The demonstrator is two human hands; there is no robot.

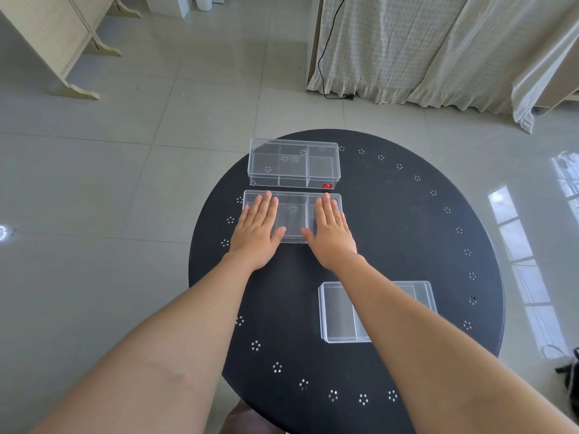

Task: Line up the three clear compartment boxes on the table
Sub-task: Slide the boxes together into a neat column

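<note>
Three clear compartment boxes lie on a round black table (407, 220). The far box (293, 162) sits near the table's back edge and has a small red sticker on its front right corner. Just in front of it, parallel and a small gap apart, lies the middle box (293, 214). My left hand (258, 228) rests flat on its left part and my right hand (330, 233) flat on its right part, fingers stretched out. The third box (341, 311) lies nearer to me on the right, partly hidden under my right forearm.
The table has small clusters of holes around its rim. Beyond it is a tiled floor, a cream folding screen at the back left, and curtains with a black cable at the back right. A dark bag lies on the floor at the right edge.
</note>
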